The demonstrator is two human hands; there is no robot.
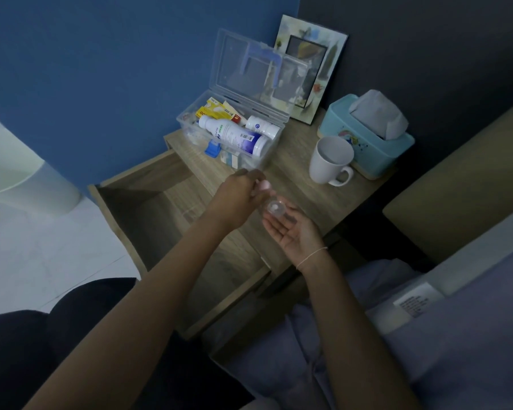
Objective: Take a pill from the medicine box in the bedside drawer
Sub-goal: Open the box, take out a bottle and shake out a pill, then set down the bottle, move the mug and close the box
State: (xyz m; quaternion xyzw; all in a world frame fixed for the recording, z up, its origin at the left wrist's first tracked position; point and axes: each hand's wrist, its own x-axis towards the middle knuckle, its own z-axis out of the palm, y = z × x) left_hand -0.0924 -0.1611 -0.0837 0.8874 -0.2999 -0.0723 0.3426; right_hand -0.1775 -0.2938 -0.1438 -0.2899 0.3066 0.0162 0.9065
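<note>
Left hand (240,193) pinches pale bottle (263,185); open right hand (290,229) cradles pill (275,206).

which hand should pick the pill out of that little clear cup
Left. The left hand hovers right over the small clear cup, fingers pinched, though a blurred pale object sits at its fingertips. The right hand lies palm up underneath, supporting the cup.
</note>
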